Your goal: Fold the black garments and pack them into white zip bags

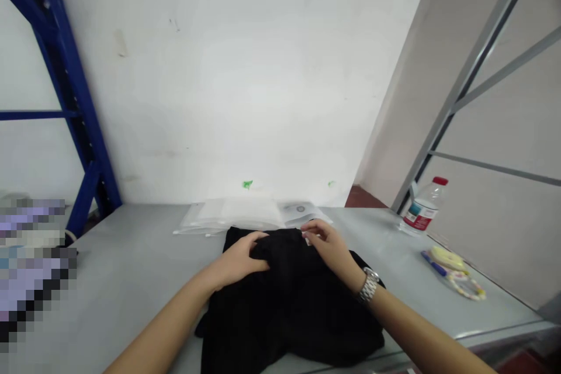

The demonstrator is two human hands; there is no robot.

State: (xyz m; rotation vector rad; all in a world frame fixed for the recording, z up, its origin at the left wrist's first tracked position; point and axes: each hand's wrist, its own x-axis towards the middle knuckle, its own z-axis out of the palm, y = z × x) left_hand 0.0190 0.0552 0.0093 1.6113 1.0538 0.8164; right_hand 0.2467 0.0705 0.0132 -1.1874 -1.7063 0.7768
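A black garment lies on the grey table, its lower part reaching the front edge. At its upper left, my left hand is closed on the cloth, the fingertips partly hidden in a fold. My right hand pinches the garment's upper edge near a small white label. A metal watch is on my right wrist. Behind the garment lie flat translucent white plastic bags, one with a round printed mark.
A bottle with a red cap stands at the right. Nearer are a yellow roll, a blue object and a beaded ring. A blue metal frame rises at the left, and a white wall stands behind the table.
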